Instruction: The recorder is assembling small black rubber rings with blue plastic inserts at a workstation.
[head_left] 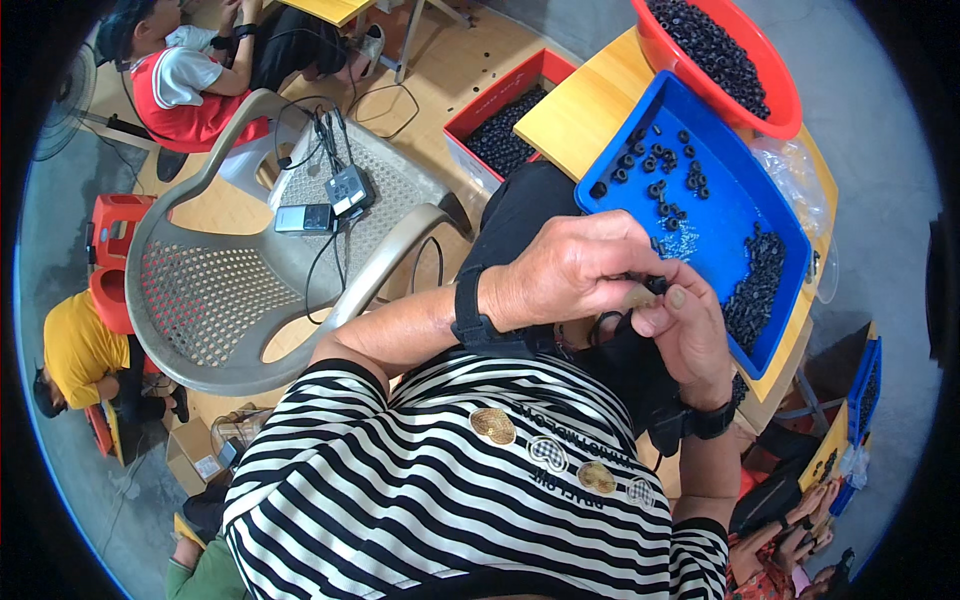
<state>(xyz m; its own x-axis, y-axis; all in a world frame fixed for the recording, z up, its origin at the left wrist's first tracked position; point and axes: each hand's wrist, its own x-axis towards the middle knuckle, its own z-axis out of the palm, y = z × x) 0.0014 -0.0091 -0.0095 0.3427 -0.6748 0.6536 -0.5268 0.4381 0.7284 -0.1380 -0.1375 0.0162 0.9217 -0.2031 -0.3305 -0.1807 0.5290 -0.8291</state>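
Where the left hand [570,262] and right hand [700,325] meet in the head view, a small black part [656,284] sits between the fingertips, partly hidden. Left: fingers curled, pinching the part. Right: thumb and index finger closed on it from the other side. Part is held up near the edge of the blue tray [705,238]. Tray has black rings [690,150] scattered toward the far end, heap of small dark pieces [758,290] along the right side. Red basin [783,122], filled with black pieces, beside tray's far end. Yellow table [575,115] underneath; clear plastic bag [797,185] right of tray. Grey armchair [195,310] at left, black adapter [350,190] on seat.
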